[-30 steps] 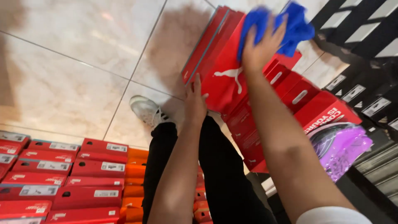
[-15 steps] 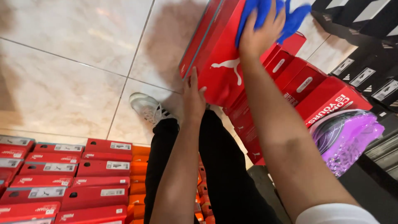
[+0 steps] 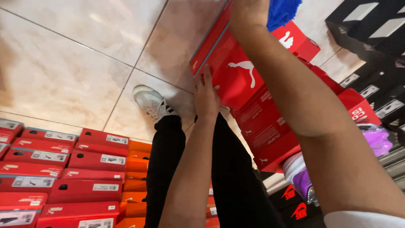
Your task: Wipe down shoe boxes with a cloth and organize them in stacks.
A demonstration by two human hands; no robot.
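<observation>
Two hands are working one red shoebox (image 3: pixel 228 69), which is sitting atop a leaning stack of red shoeboxes (image 3: pixel 270 131). The left hand (image 3: pixel 206 95) is lying flat and unclenched against its front edge (seemingly steadying it), while the right hand (image 3: pixel 249 12) is pressing a blue cloth (image 3: pixel 282 12) onto the lid, its fingers mostly out of frame.

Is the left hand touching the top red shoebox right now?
Touching. The head view shows the left hand lying flat against the side of the top red shoebox, no gap under its fingers.
</observation>
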